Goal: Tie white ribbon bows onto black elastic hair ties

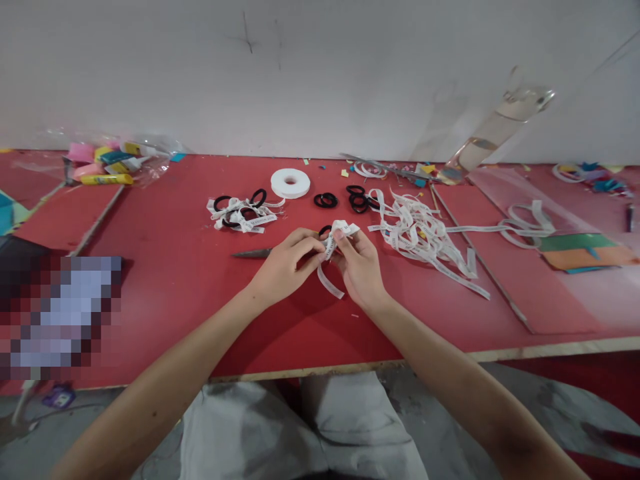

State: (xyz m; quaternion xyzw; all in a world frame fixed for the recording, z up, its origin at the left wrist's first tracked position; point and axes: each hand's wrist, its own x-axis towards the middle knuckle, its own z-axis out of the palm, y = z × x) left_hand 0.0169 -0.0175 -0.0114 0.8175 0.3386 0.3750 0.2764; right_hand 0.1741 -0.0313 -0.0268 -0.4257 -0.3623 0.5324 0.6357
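Observation:
Both of my hands meet above the middle of the red table (170,267). My left hand (285,267) and my right hand (359,267) pinch a strip of white printed ribbon (332,257) that is wrapped on a black hair tie (325,231); one ribbon end hangs down between my hands. Scissors (253,253) lie on the table just left of my left hand. A pile of ribbon-wrapped black ties (241,213) lies further back on the left.
A white tape roll (291,183) and loose black hair ties (326,199) sit behind my hands. A heap of cut ribbon strips (425,233) lies to the right. A bag of coloured items (113,163) is at far left, coloured sheets (583,250) at right, and a clear plastic piece (500,127) leans on the wall.

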